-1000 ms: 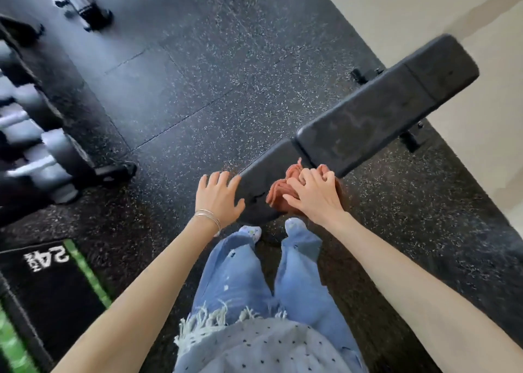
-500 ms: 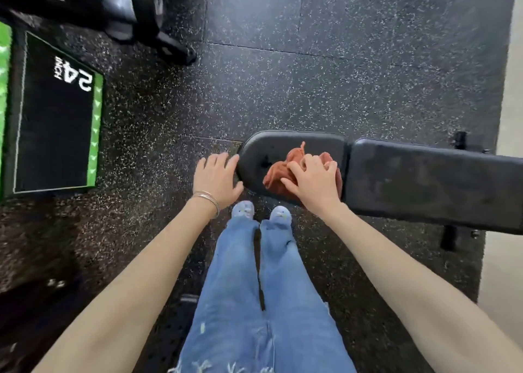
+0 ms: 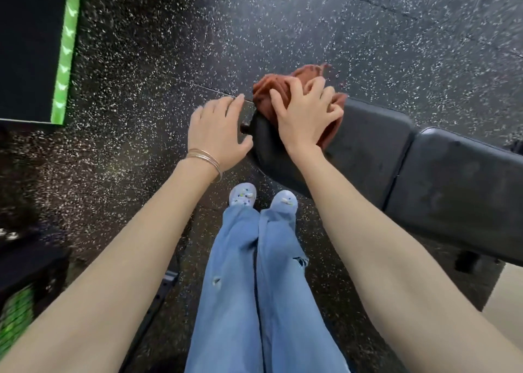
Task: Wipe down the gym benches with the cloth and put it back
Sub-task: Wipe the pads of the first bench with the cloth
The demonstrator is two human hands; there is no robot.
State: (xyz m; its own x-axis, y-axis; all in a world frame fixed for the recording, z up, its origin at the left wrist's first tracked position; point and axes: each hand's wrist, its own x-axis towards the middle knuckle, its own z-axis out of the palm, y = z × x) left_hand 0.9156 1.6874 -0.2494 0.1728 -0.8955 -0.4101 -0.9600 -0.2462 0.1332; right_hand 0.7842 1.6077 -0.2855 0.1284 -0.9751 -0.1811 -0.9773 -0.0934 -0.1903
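At frame centre, the right hand (image 3: 307, 118) fingers press the cloth (image 3: 271, 95) onto the bench (image 3: 368, 146) end; the left hand (image 3: 216, 133) is released; sweeping firmly rightward should work best.

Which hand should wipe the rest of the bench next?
The right hand. Its fingers already press the crumpled rust-orange cloth onto the black padded bench. The left hand is empty, resting open at the bench's end.

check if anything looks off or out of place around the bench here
Nothing stands out. The right hand presses the rust-red cloth on the end of the black bench; the left hand is spread open beside it. No spills or damage show.
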